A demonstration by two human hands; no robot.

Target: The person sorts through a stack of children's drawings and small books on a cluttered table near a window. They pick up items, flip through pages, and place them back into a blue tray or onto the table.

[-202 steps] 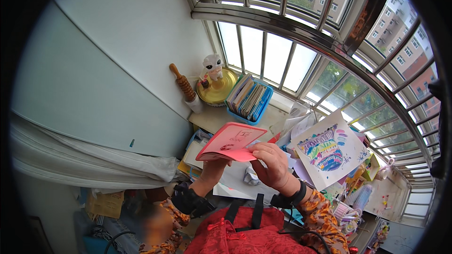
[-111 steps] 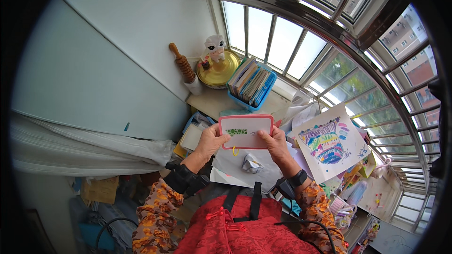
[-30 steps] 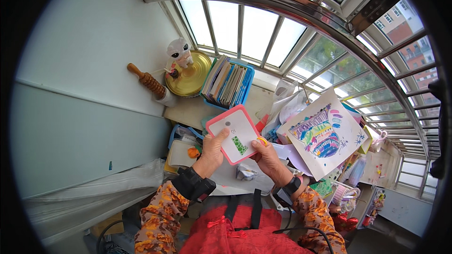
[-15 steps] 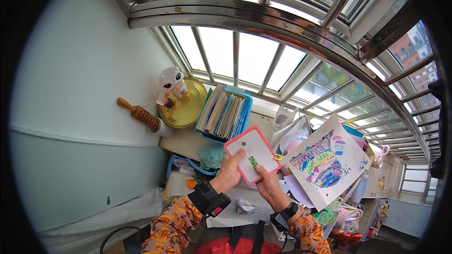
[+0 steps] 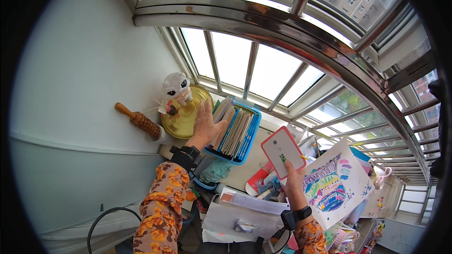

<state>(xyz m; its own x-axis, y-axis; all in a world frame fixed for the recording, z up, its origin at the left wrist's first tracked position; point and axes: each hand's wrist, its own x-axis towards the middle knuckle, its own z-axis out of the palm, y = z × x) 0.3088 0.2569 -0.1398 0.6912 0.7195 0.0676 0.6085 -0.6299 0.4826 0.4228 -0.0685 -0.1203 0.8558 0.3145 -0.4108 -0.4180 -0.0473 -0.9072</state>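
Observation:
My left hand (image 5: 204,127) is open, fingers stretched up and thumb apart, at the left side of a blue plastic basket (image 5: 245,158). Its thumb overlaps the thin books and booklets (image 5: 234,134) standing in that basket; whether it touches them I cannot tell. Behind the fingers lies a round gold lid (image 5: 181,123). In my right hand (image 5: 294,186) is a white flash card with a pink border (image 5: 278,146), tilted, with the thumb on its face. A bit of yellow shows at the card's right edge.
A white figurine (image 5: 176,87) stands on the gold lid. Left of it a wooden spiked roller (image 5: 141,123) leans by the wall. A colourful drawing on paper (image 5: 332,183) lies at the right among piled items. White sheets (image 5: 235,221) lie in front; metal window bars (image 5: 252,68) rise behind.
My left hand has let go of the card and moved up and left to the basket of books. The card has shifted right, now in my right hand alone.

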